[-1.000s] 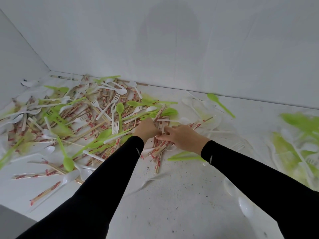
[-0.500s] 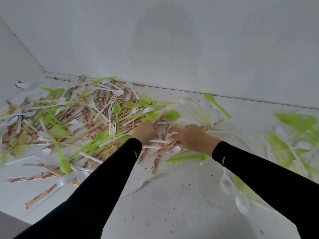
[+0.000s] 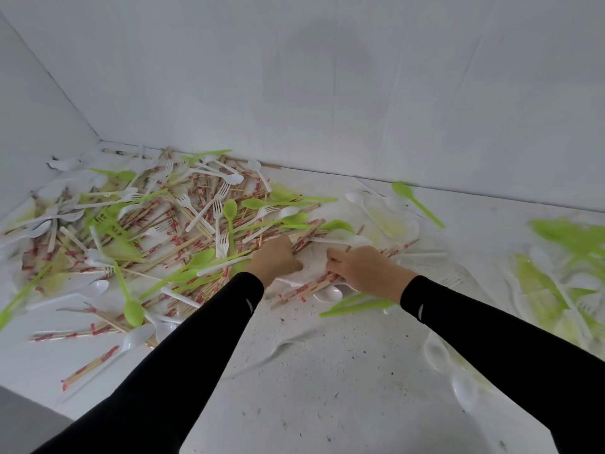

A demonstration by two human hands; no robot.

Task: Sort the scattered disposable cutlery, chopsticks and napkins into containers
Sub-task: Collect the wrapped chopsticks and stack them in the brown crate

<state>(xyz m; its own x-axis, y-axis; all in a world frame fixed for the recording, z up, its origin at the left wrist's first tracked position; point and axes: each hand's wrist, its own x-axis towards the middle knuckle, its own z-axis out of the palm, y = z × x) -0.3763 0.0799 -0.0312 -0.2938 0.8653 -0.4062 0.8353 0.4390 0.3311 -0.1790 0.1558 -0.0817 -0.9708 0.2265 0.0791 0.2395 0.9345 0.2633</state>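
Paper-sleeved wooden chopsticks (image 3: 307,287), red on white, sit in my right hand (image 3: 366,270), fingers curled round a small bundle at the near edge of the heap of green and white plastic cutlery (image 3: 196,224). A second ago my hands touched; now they are apart, which I judge loosens the bundle. My left hand (image 3: 273,257) curls into that same edge; I cannot tell what it holds.

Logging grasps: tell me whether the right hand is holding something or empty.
Holding. The right hand has its fingers curled round a bundle of red-printed chopsticks at the pile's edge.
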